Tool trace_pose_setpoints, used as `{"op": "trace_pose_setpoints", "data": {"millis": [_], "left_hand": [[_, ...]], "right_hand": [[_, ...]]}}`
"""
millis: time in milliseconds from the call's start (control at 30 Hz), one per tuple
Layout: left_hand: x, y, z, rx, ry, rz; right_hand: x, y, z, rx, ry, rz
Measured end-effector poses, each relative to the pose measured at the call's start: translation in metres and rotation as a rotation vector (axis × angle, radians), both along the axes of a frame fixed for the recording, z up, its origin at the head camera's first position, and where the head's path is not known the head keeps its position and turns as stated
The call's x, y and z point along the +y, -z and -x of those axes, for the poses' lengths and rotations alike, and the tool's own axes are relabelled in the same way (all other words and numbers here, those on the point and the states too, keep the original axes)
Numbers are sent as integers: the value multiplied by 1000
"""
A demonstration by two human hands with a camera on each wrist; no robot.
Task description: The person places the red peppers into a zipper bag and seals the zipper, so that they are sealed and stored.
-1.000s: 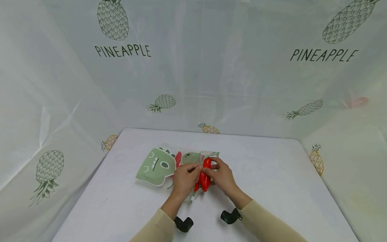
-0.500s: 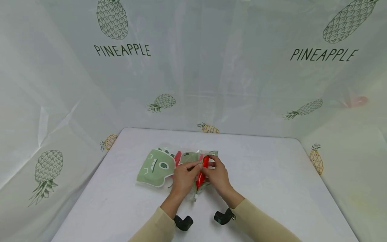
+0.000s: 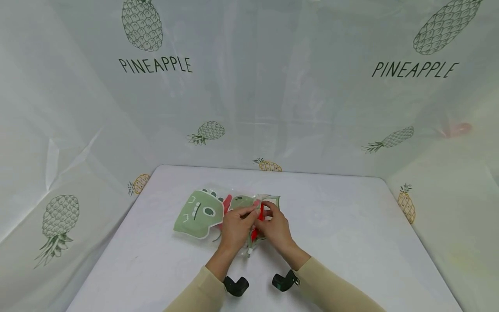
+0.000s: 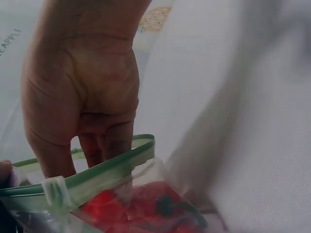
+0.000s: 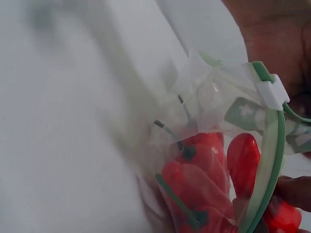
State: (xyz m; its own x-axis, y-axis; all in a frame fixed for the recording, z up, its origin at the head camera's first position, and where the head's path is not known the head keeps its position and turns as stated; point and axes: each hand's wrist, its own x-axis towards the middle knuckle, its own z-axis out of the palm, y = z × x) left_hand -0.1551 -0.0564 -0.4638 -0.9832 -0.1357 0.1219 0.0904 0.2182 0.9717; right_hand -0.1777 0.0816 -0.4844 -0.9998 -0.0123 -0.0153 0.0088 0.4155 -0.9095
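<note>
Both hands meet over a clear zip bag (image 3: 249, 248) with a green rim and a white slider (image 5: 273, 92). My left hand (image 3: 234, 229) pinches the bag's rim near its mouth. Inside the bag lie red peppers (image 5: 197, 174) with green stems. My right hand (image 3: 276, 225) holds another red pepper (image 5: 243, 158) at the bag's mouth. In the left wrist view the right hand (image 4: 85, 92) points down, its fingertips inside the green rim (image 4: 104, 167). The hands hide much of the held pepper in the head view.
Left of the hands lies a green dinosaur face print (image 3: 199, 214) on clear plastic, with red and green shapes beside it. Black wrist cameras (image 3: 236, 287) hang under both sleeves. A white table (image 3: 343, 242) spreads around, with a pineapple-print curtain (image 3: 249, 86) behind it.
The right hand has moved left, toward the left hand. The red pepper in it has gone from in front of the bag into its mouth, and less of it shows.
</note>
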Motion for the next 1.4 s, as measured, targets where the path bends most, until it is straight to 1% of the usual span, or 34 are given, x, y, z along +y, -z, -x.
{"op": "trace_pose_setpoints", "data": {"millis": [167,333,467,633,767,933,1067,1133,1200,1300,1400], "left_hand": [[-1,-1,-1,-3,9,-24],[-2,1,-1,-4,4,-29],[-2,1,-1,9,8,-40],[-3,2,-1,22,5,-40],[-4,2,-1,23,2,-43],[-5,4,0,18,2,-52],[-5,5,0,23,-1,-57],[-6,6,0,29,-2,-55],[-6,6,-1,30,-3,-48],[-8,7,-2,37,0,-31],[-9,7,-2,34,0,-22]], "right_hand": [[0,1,2,2,7,-22],[0,4,3,13,5,-21],[0,7,3,3,1,-1],[0,9,3,-22,4,61],[1,10,1,-18,0,93],[4,10,-1,5,-5,88],[8,9,-1,7,-11,102],[11,9,0,11,-10,93],[15,8,2,22,1,63],[23,5,5,44,33,6],[31,1,11,69,64,-29]]}}
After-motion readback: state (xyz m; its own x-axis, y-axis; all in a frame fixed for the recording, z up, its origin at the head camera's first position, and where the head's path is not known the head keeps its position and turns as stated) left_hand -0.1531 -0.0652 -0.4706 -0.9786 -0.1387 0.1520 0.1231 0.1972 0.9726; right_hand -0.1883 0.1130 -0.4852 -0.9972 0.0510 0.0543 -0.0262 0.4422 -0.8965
